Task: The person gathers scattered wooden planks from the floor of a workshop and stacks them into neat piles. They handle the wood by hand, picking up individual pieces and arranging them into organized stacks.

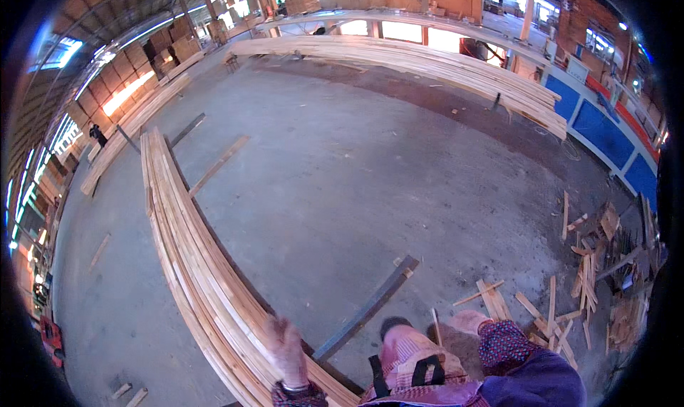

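Observation:
My left hand point(287, 351) is raised over the near end of a long stack of pale wooden boards point(196, 254). Its fingers point forward and are slightly blurred; they look stretched out and hold nothing I can see. I cannot tell whether the palm touches the boards. Out to my right side, low by my leg, is my right hand point(470, 322), its fingers too indistinct to read. Close to it lie a short wooden piece point(494, 301) and a thin stick point(437, 327). A dark bar point(367, 308) reaches from the stack across the floor.
Scrap wood point(588, 279) litters the floor at the right. More long boards point(420, 59) lie in a pile at the back, beside a blue-panelled machine point(602, 132). Another board row point(135, 132) stands at the far left, where a person point(97, 134) is. A wooden strip point(219, 165) crosses the concrete.

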Motion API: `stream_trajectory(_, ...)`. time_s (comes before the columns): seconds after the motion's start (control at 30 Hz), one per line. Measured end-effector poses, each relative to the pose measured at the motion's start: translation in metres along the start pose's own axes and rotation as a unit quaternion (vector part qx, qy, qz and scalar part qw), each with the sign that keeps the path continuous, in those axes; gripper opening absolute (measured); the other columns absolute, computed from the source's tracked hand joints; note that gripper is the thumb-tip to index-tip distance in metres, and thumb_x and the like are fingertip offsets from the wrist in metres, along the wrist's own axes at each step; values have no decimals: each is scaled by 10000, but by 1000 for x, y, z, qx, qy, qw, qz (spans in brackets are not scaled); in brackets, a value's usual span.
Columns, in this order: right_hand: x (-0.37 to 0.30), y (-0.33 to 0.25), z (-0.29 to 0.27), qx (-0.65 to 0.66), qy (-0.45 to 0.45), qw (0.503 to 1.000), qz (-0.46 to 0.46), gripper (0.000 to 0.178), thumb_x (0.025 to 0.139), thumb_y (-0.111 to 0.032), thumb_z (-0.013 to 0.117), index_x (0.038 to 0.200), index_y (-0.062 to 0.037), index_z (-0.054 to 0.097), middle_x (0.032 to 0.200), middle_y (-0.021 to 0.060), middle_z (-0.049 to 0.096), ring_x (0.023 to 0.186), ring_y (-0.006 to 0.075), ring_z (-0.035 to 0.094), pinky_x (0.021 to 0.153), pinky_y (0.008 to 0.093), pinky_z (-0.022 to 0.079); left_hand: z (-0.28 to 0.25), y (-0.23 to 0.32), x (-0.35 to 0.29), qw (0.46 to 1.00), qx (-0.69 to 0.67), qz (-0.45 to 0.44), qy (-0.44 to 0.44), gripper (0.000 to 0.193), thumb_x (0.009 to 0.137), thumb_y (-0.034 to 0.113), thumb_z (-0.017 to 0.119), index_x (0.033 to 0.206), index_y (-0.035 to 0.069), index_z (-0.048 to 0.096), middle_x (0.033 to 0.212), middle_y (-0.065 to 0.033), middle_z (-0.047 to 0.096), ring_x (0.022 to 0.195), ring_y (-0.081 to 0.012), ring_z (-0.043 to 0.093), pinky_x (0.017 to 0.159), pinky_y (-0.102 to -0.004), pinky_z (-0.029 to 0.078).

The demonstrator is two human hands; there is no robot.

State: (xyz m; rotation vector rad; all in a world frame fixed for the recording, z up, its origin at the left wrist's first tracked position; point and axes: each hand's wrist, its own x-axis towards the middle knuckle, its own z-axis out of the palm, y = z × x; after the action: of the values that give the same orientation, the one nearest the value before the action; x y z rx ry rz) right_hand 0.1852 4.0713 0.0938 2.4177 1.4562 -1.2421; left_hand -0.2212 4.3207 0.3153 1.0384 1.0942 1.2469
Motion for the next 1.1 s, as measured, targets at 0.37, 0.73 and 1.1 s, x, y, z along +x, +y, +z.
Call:
stream_trajectory(0.37,169,-38,-76,-70,-229,971,18,548,923,-489,432,1080,-26,680,1129,215,659,1095,387,608,933,486,456,142,226,247,620,0,746,244,811,913,596,530,1459,36,318,1460,-137,378,1248,-344,459,1011,-594,356)
stream_trajectory(0.73,528,-413,-474,-40,60,978,-193,559,956,-508,403,1193,-54,628,1237,195,613,1158,384,563,987,450,431,200,201,530,744,-50,650,147,655,967,430,488,1429,16,277,1216,-141,480,1155,-341,450,1125,-610,247)
stream_trajectory(1.1,753,-483,-524,-33,-1,986,-162,571,965,-514,381,1268,-77,591,1302,168,584,1227,353,528,1046,441,396,208,276,835,562,-21,788,252,531,912,422,641,1158,5,424,1035,-117,456,908,-271,480,853,-523,349)
